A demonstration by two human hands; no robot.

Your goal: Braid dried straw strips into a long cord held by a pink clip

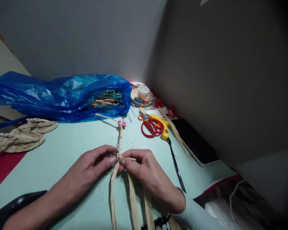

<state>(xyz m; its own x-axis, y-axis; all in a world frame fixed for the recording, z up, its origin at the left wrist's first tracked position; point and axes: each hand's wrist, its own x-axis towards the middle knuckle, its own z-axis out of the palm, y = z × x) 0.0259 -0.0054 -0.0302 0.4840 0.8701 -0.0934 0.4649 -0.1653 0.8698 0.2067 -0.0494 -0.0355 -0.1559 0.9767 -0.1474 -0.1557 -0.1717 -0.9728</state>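
Observation:
A braid of pale straw-coloured strips (120, 137) runs away from me over the table, its far end gripped by a pink binder clip (122, 123). My left hand (98, 161) pinches the near end of the braid from the left, thumb and forefinger together. From the other side my right hand (144, 169) pinches the same spot, fingers closed on the strips. Several loose flat strips (133, 203) hang from between the hands toward the table's front edge. The exact crossing of the strips is partly hidden by my fingertips.
A blue plastic bag (62, 95) with dried strips inside lies at the back. To the right are red-handled scissors (151, 127), a yellow glue gun (164, 123) with a black cord, and a dark tablet (194, 140). Woven slippers (19, 140) sit left; a woven tray (135, 103) holds a cup (143, 92).

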